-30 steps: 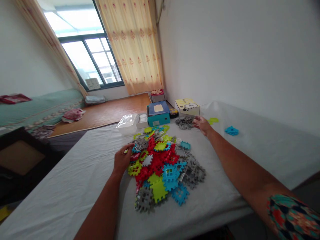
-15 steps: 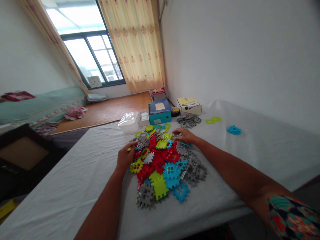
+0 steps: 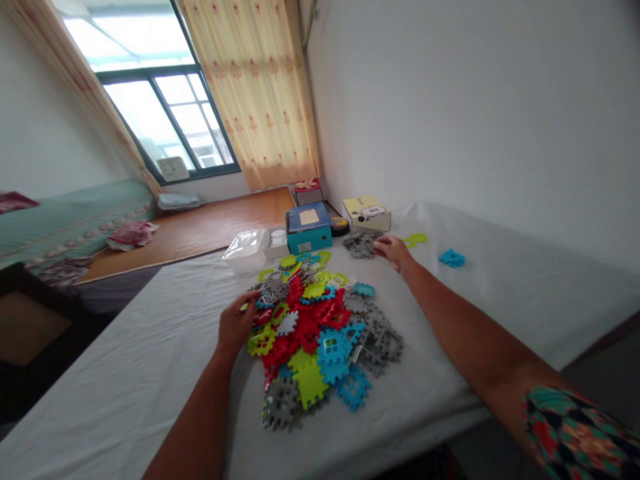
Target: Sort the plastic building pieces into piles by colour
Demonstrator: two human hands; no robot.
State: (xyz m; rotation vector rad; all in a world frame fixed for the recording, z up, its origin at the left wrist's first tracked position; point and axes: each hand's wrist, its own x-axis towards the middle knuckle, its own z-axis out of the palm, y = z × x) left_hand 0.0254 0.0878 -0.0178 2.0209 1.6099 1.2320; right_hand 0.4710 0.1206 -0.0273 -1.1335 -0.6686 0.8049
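Observation:
A heap of interlocking plastic tiles (image 3: pixel 320 333) in red, blue, lime and grey lies on the white-sheeted table (image 3: pixel 125 373). My left hand (image 3: pixel 236 325) rests at the heap's left edge, its fingers curled over tiles there. My right hand (image 3: pixel 393 251) is stretched out to the far side, its fingers bent and touching a small pile of grey tiles (image 3: pixel 361 245). What the fingers hold, if anything, is too small to make out. Two lime tiles (image 3: pixel 416 239) and a few blue tiles (image 3: pixel 451 258) lie apart to the right.
At the table's far edge stand a clear plastic container (image 3: pixel 249 248), a teal box (image 3: pixel 310 228) and a cream box (image 3: pixel 366 213). A white wall runs along the right. Beyond the table are a wooden floor, a window with curtains and a green bed.
My right hand went from the grey pile to the main heap, then back out to the grey pile. My left hand stayed at the heap's left edge.

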